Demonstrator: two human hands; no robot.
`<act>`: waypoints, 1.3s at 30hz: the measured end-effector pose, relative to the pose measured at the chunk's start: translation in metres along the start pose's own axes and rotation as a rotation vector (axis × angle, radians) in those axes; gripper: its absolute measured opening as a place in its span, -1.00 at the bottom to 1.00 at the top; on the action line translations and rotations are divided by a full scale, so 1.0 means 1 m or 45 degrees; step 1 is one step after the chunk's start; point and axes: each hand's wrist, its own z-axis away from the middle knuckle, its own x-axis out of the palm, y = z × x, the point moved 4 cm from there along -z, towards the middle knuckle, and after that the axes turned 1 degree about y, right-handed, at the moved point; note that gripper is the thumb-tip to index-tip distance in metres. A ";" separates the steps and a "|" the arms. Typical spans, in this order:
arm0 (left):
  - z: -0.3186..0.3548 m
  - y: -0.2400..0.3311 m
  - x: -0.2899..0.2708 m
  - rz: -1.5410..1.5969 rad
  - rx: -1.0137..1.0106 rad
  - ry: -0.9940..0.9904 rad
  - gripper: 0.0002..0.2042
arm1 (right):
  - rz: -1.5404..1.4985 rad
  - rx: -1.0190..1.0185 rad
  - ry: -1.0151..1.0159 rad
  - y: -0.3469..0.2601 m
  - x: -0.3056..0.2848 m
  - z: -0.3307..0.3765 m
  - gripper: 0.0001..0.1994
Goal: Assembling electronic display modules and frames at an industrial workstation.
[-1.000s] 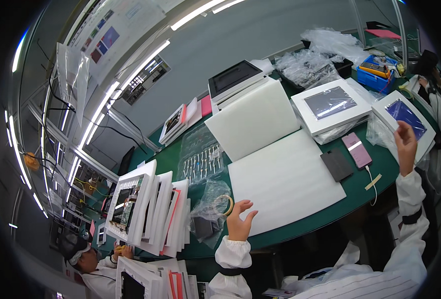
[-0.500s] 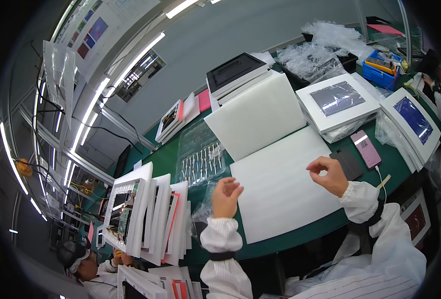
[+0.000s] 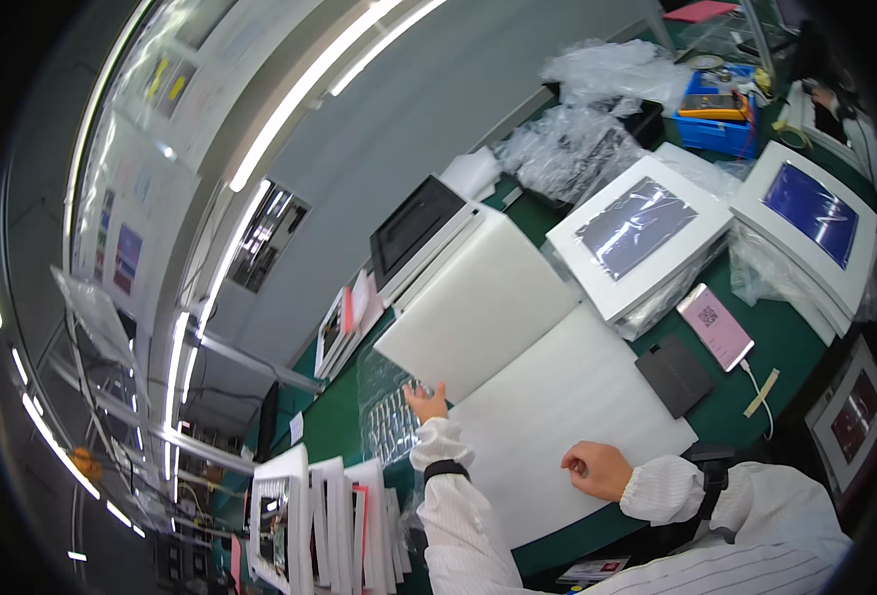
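left hand [image 3: 426,404] was by the clear tray [image 3: 379,373], fingers parted, empty; right hand [image 3: 600,472] curled over foam sheet [image 3: 577,397], hold unclear.

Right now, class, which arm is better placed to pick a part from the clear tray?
Left. The left grip is beside the clear tray, so it likely reaches first; the right grip is farther off, over the white sheet.

A pink phone [image 3: 718,329] lies face up, a white cable [image 3: 767,421] plugged into its end and a strip of tape [image 3: 759,396] across the cable. A dark grey slab [image 3: 674,375] lies near it. Farther back, a blue bin [image 3: 716,139] holds a yellow meter [image 3: 711,106]; crumpled clear plastic [image 3: 569,154] is heaped to its left. Light tubes [image 3: 282,127] shine above a window [image 3: 270,235].
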 end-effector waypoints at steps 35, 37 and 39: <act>0.156 0.024 -0.185 0.542 -0.386 0.283 -0.69 | -1.031 0.738 -0.144 0.101 -0.197 0.246 -0.72; 0.158 0.021 -0.181 0.535 -0.363 0.327 -0.68 | -0.935 1.219 0.193 0.167 -0.191 0.313 -0.75; 0.163 0.028 -0.179 0.459 -0.289 0.340 -0.69 | -0.558 1.378 0.874 0.246 -0.203 0.393 -0.74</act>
